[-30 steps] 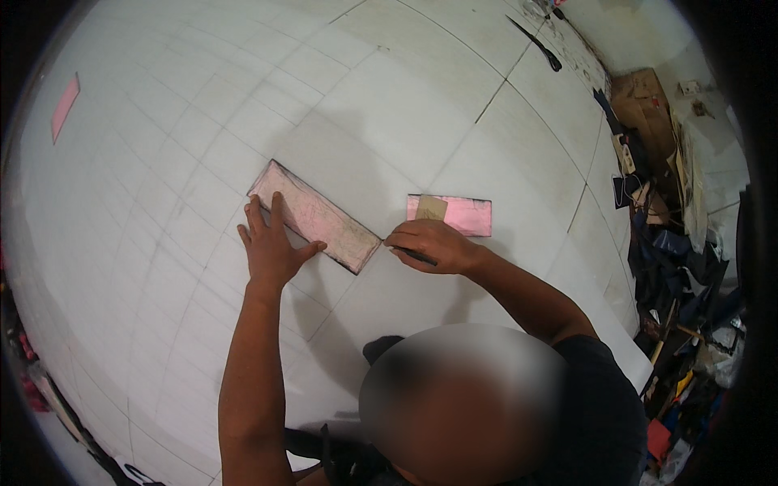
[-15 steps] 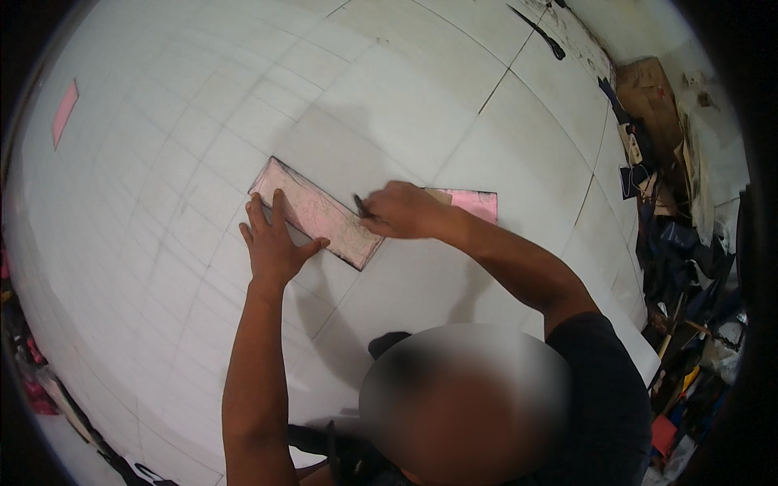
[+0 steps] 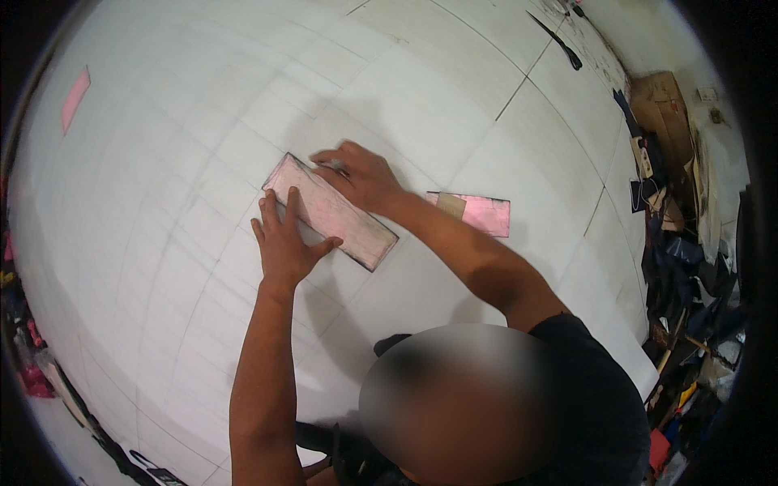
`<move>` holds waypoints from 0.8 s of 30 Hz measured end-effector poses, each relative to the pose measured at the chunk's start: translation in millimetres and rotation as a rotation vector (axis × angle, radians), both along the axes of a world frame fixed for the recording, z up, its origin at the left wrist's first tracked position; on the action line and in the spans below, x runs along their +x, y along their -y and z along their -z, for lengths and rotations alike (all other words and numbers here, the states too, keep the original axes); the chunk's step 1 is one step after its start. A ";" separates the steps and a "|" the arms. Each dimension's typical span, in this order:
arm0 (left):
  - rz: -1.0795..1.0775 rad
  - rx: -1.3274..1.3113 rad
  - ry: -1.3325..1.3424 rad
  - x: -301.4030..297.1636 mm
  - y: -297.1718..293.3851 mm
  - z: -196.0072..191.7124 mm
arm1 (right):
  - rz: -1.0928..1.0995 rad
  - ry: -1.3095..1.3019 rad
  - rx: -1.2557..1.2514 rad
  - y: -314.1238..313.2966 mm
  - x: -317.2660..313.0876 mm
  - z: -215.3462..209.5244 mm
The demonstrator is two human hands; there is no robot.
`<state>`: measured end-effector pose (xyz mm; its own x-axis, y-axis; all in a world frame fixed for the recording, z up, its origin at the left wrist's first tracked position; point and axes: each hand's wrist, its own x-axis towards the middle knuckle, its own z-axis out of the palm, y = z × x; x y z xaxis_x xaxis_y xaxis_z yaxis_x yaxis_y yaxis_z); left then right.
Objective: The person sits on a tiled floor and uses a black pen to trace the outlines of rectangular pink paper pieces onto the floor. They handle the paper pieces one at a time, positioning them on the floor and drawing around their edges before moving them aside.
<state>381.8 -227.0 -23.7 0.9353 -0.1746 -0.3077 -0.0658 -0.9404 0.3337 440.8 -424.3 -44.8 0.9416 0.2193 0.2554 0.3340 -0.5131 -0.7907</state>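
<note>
A long pink rectangular template (image 3: 344,219) lies flat on a wide white sheet (image 3: 203,121) ruled with faint pencil lines. My left hand (image 3: 285,239) presses flat on the template's near-left part, fingers spread. My right hand (image 3: 356,174) rests at the template's far long edge near its left end, fingers closed on a thin pen-like tool, mostly hidden by the hand. A dark traced outline runs around the template.
A second pink rectangle (image 3: 478,212) with a tan patch lies to the right. A small pink strip (image 3: 74,99) lies far left. Black scissors (image 3: 559,40) lie at the top. Dark fabric scraps and cardboard (image 3: 664,113) pile along the right edge.
My right hand has slid along the template's far edge from its right end to near its left end. My left hand has stayed pressed on the template.
</note>
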 end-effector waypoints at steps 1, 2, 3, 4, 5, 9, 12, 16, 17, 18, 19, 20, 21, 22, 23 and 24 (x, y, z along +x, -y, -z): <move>0.013 -0.008 0.019 -2.6 -1.7 0.3 | 0.052 -0.043 0.038 0.9 -16.1 2.3; 0.027 -0.015 0.041 -4.7 -3.2 0.2 | -0.027 -0.067 -0.103 6.5 -30.6 6.6; 0.035 -0.055 0.062 -6.7 -6.1 2.7 | -0.103 -0.089 -0.246 12.0 -46.2 11.0; 0.037 -0.088 0.079 -11.3 -12.0 5.7 | -0.166 0.001 -0.336 9.7 -67.3 10.9; 0.045 -0.129 0.098 -16.5 -16.2 9.2 | -0.166 0.081 -0.212 8.5 -92.5 7.0; 0.010 -0.249 0.181 -42.2 -37.5 14.2 | -0.265 0.067 -0.412 2.0 -146.2 9.4; -0.083 -0.288 0.215 -64.8 -51.0 6.2 | -0.197 0.126 -0.505 4.5 -142.7 28.0; -0.177 -0.362 0.230 -82.3 -67.5 -5.5 | -0.151 0.084 -0.541 0.8 -101.9 35.6; -0.203 -0.373 0.233 -87.4 -69.6 -5.4 | -0.134 0.083 -0.523 0.4 -89.1 35.3; -0.217 -0.363 0.244 -92.6 -67.0 -0.3 | -0.120 0.082 -0.515 3.4 -79.5 33.9; -0.237 -0.351 0.261 -96.2 -63.7 5.9 | -0.116 0.082 -0.553 4.9 -71.7 31.2; -0.253 -0.338 0.277 -97.8 -59.4 11.8 | -0.102 0.089 -0.590 8.3 -65.6 28.7; -0.262 -0.326 0.225 -97.3 -47.1 18.7 | -0.079 0.091 -0.635 19.2 -62.1 28.3; -0.264 -0.286 0.238 -99.5 -40.1 22.0 | -0.052 0.096 -0.670 18.8 -58.5 24.0; -0.260 -0.247 0.249 -101.1 -31.7 24.3 | -0.004 0.166 -0.686 18.1 -57.6 20.2; -0.251 -0.212 0.258 -102.9 -25.8 28.2 | -0.013 0.141 -0.679 18.5 -56.5 12.4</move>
